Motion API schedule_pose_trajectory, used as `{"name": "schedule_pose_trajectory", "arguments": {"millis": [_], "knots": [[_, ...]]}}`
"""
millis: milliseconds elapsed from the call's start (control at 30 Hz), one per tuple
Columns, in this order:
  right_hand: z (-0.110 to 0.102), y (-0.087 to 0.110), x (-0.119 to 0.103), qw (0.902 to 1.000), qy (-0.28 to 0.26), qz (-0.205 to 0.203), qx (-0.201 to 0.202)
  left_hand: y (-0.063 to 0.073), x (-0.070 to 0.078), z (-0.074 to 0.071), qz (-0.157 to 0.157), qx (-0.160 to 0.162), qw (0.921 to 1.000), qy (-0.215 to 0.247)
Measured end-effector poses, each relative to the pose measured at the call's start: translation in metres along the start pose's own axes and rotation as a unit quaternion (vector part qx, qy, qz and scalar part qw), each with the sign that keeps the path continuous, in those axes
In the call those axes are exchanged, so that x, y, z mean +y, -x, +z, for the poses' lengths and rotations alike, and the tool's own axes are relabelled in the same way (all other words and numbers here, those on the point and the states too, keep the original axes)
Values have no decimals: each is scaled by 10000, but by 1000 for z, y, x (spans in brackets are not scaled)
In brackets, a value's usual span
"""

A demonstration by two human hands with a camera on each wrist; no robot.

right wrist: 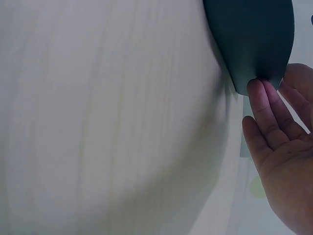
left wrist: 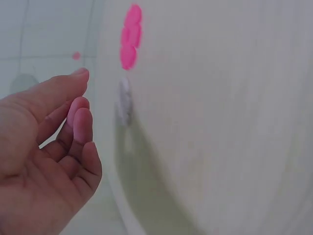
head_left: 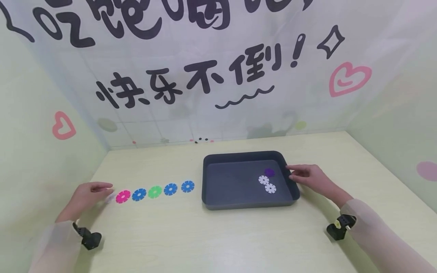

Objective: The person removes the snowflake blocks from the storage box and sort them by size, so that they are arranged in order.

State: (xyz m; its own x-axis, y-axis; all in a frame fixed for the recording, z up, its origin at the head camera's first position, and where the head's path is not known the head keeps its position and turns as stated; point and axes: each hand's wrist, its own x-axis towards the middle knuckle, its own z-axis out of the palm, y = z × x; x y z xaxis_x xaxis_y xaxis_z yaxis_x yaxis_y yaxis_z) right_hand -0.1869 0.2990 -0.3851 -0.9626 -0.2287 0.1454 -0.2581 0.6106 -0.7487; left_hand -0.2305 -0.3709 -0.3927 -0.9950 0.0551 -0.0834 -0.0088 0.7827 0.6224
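At the left end of a row of small notched discs, my left hand (head_left: 89,197) hovers with fingers loosely bent and nothing between them. Just under its fingertips lies a pale, whitish disc (left wrist: 125,100), partly hidden in the head view. A pink disc (head_left: 123,196) lies beside it, followed by a blue disc (head_left: 139,194), a green disc (head_left: 155,192) and two more blue ones. My right hand (head_left: 312,177) pinches the right wall of a dark grey tray (head_left: 250,206), fingertips against the outside in the right wrist view. Inside the tray are two white discs (head_left: 263,180) and a purple disc (head_left: 269,172).
The pale wooden table (head_left: 211,239) is bounded by a printed cloth backdrop (head_left: 191,110) behind and side panels left and right. Each wrist wears a black camera (head_left: 91,239).
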Motion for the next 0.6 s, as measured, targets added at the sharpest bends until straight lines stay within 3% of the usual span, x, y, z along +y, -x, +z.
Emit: {"name": "schedule_pose_trajectory", "arguments": {"millis": [100, 267, 367, 600], "knots": [[0, 0, 1, 10000, 3, 18, 4, -6, 16, 3, 251, 192, 9995, -101], [1, 1, 2, 10000, 6, 35, 5, -16, 61, 14, 964, 213, 9951, -76], [2, 2, 2, 10000, -3, 45, 18, -19, 93, 23, 1315, -2, 9913, 36], [2, 3, 2, 10000, 26, 68, 51, -29, 157, 55, 1761, -480, 9827, 326]]}}
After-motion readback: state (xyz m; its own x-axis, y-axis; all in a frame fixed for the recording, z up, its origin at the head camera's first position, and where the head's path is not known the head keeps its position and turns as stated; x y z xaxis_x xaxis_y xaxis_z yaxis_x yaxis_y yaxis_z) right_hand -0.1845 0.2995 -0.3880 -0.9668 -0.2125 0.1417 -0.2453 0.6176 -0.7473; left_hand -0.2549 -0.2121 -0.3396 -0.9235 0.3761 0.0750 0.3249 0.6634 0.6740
